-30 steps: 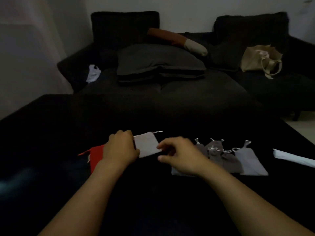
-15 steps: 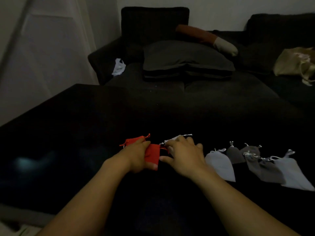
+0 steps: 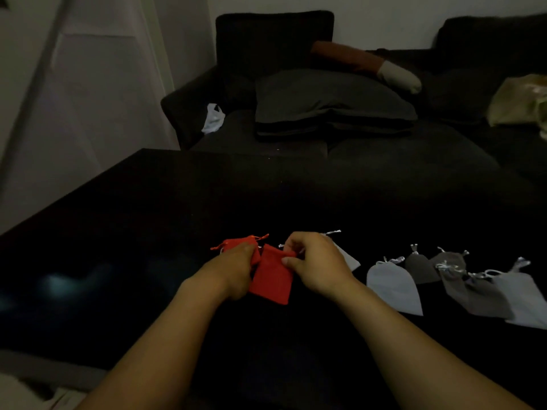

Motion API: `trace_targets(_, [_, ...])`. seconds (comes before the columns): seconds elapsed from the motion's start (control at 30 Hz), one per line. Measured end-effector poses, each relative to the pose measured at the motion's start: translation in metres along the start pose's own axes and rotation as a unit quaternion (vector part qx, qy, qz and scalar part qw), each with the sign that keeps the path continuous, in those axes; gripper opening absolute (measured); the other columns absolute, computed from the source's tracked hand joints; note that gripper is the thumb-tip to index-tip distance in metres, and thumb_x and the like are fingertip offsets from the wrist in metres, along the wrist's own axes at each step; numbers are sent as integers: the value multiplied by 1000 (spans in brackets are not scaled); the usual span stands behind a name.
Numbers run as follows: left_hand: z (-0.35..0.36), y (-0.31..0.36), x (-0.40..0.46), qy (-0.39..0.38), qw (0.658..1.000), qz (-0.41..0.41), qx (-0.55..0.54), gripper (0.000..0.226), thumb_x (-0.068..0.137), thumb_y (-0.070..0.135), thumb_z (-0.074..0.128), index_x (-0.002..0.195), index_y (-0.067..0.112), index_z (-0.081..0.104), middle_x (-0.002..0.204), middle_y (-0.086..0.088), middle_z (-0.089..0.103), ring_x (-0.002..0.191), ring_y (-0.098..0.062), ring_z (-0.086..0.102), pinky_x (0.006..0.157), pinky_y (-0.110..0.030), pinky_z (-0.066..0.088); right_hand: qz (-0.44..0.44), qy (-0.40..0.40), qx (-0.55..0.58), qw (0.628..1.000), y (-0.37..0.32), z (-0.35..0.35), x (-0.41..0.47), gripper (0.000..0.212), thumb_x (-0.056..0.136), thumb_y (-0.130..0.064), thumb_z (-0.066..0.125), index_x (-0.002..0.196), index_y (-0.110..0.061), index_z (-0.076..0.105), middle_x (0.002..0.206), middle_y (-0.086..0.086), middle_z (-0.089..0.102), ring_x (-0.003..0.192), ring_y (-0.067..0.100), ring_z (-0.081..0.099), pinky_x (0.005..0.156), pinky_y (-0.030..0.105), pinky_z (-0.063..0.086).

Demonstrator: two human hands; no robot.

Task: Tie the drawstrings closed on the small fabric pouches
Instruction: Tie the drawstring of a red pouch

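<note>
In the head view, a red pouch (image 3: 272, 275) is held above the black table (image 3: 124, 232), near the middle of its near part, between both hands. The pouch's left side is gripped by the left hand (image 3: 236, 267), whose fingers are curled round the fabric. The top right corner of the pouch is pinched by the right hand (image 3: 316, 261) between thumb and curled fingers; whether a drawstring is caught in that pinch cannot be told. A second red pouch (image 3: 236, 242) is seen on the table just behind the left hand, its cords spread to either side. A light grey pouch (image 3: 347, 257) lies partly hidden behind the right hand. Toward the right edge of the table a row of pouches with gathered necks is laid out: a pale grey pouch (image 3: 395, 287), then a dark grey pouch (image 3: 420, 269), then several overlapping grey ones (image 3: 479, 294). Beyond the far edge of the table a dark sofa (image 3: 384, 161) is seen, with a grey cushion (image 3: 328, 99) lying on it.
</note>
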State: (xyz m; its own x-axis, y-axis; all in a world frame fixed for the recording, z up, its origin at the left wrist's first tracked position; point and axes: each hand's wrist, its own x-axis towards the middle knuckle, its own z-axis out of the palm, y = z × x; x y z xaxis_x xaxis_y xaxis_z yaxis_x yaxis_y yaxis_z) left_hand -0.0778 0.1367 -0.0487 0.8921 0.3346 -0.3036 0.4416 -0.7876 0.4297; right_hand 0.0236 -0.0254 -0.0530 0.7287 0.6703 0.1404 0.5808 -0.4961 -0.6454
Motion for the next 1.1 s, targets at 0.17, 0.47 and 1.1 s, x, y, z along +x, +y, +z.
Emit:
trace_targets(0.17, [-16,20,-1,104,978,42,-177,34,78,9,55,104,28,63,107,-2,71,95,-19,68,87,-38,56,-19,11,191,981,-12,-58,-8,15,79,-4,77,87,-13,68,73,2,70,72,15,68,74,31,56])
trace_targets(0.47, [-15,125,-35,98,872,171,-447,29,101,28,48,100,10,71,75,-8,71,65,-15,68,54,-23,53,22,-48,264,963,11,-140,-45,19,84,-7,71,103,-12,72,89,10,76,85,16,73,71,22,57])
trace_targets(1.1, [17,197,-8,81,854,117,-500,46,101,38,45,62,15,54,66,-4,53,57,-14,48,50,-24,39,122,92,276,949,73,-210,-94,34,89,-33,67,67,-7,66,59,4,57,55,10,52,55,22,43])
